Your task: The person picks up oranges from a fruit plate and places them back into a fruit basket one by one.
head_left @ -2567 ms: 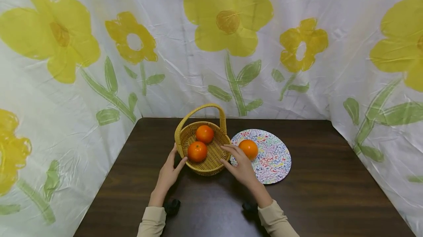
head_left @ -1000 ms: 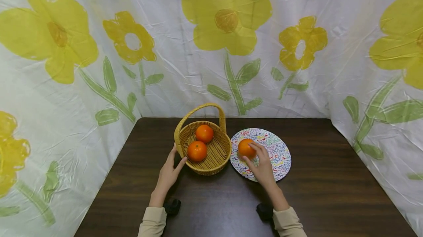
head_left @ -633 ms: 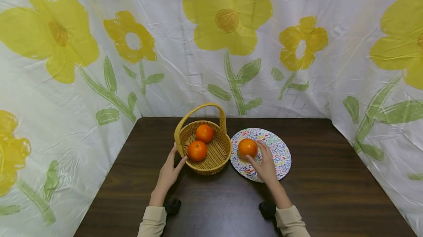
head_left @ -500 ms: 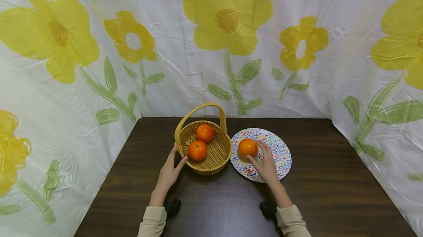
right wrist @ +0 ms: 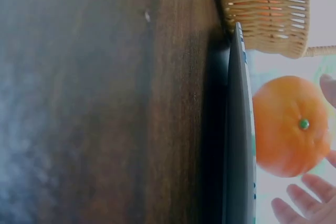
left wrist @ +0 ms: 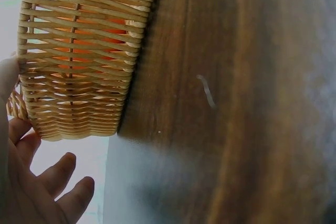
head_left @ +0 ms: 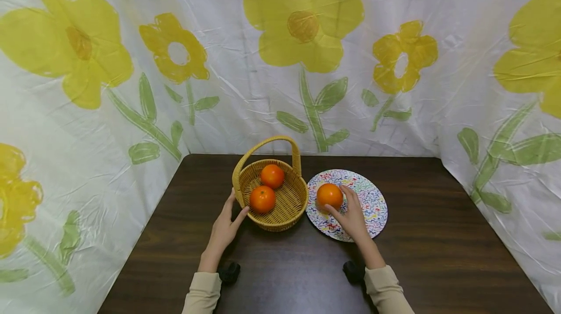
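A yellow wicker basket (head_left: 275, 226) with an arched handle holds two oranges (head_left: 262, 199). My left hand (head_left: 222, 230) rests on the basket's left side, thumb and forefinger apart, with the other fingers loosely spread beside it in the left wrist view. To the basket's right, a round plate (head_left: 364, 212) with multicoloured squiggles bears one orange (head_left: 329, 195). My right hand (head_left: 352, 219) is at that orange's right side, thumb near its lower edge and forefinger at its far right edge. In the right wrist view the orange (right wrist: 289, 127) shows a green stem button, and the remaining fingers stand straight, away from it.
Everything stands on a dark wooden table (head_left: 438, 236). A white curtain (head_left: 236, 90) printed with yellow flowers hangs behind and along both sides. A black wrist device (head_left: 229, 273) sits by the left cuff, and another black device (head_left: 353, 272) by the right.
My right hand has moved from the basket's right rim over to the orange on the plate, then slightly around to its right side. Left hand, basket and fruit look unmoved.
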Tool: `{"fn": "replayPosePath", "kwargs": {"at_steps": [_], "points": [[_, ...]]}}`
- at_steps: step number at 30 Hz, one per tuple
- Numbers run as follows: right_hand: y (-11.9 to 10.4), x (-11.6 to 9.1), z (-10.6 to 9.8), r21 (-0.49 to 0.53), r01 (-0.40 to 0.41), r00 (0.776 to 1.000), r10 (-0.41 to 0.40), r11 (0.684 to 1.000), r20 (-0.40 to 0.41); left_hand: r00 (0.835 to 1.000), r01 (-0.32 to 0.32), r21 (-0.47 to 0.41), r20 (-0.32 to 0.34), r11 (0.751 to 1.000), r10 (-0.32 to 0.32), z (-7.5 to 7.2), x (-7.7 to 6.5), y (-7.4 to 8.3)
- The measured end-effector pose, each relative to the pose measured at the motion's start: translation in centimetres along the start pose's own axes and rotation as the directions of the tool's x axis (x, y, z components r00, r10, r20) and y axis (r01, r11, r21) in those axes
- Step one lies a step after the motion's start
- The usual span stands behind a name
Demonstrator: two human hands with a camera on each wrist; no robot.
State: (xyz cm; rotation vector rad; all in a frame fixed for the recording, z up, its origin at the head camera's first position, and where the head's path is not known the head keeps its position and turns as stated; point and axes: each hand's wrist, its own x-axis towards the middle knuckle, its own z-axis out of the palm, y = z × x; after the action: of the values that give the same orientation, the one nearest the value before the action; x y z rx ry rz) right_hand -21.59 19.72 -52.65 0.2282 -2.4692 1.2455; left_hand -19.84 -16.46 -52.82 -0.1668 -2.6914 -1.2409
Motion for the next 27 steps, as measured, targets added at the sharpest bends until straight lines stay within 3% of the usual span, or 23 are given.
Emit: {"fn": "replayPosePath", "kwargs": {"at_steps": [12, 27], "points": [[-0.9, 1.0, 0.1, -0.047, -0.111, 0.988, 0.115, 0.993, 0.102, 1.000, 0.015, -0.015, 0.002, 1.000, -0.015, -0.1, -0.1, 0.2], [-1.1, 1.9, 0.7, -0.059, -0.167, 0.977, 0.173, 0.984, 0.121, 1.000, 0.021, -0.018, 0.008, 1.000, -0.021, 0.0, -0.1, 0.2]]}}
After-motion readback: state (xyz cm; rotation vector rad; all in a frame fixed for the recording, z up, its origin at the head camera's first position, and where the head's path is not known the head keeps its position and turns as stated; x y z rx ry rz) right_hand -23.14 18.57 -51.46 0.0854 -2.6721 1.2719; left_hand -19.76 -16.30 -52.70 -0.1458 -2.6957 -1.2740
